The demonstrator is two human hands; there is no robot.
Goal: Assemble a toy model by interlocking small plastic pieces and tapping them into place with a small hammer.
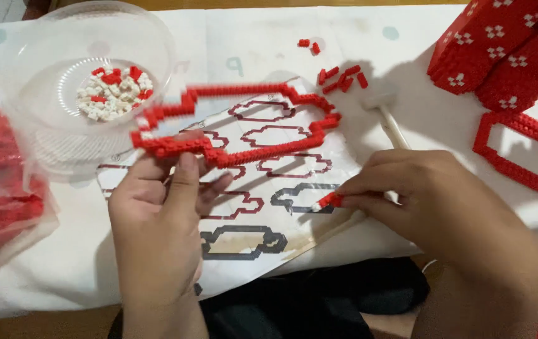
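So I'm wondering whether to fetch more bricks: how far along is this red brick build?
Done: a tall red block with white crosses and a flat red ring sit at the right. In hand: the left hand lifts a red outline frame over the instruction sheet; the right hand pinches a small red-and-white piece. Left: loose bricks in the clear bowl and on the cloth.

Holding up a red brick outline frame [237,122] in the left hand [159,232], gripping its lower left edge above the printed pattern sheet [263,188]. Pinching a small red and white brick piece [327,201] in the right hand [445,213]. Sitting nearby: clear bowl [93,75] of loose bricks, finished red blocks [507,50].
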